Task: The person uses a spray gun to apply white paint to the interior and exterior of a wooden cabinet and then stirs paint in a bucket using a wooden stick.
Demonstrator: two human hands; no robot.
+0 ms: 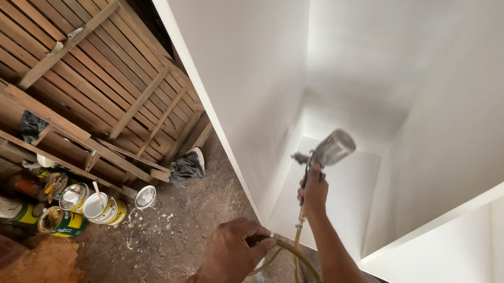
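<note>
Spray gun (328, 150) inside cabinet (243, 66); cans (76, 209) left on floor (170, 258).

hose (297, 263) cut off below, cabinet (447, 75) cropped

Head view, steeply down, close

Slatted wooden panels (67, 74) lean at ten o'clock over a dusty concrete floor (170, 258); open paint cans (76, 209) cluster at nine.
</note>
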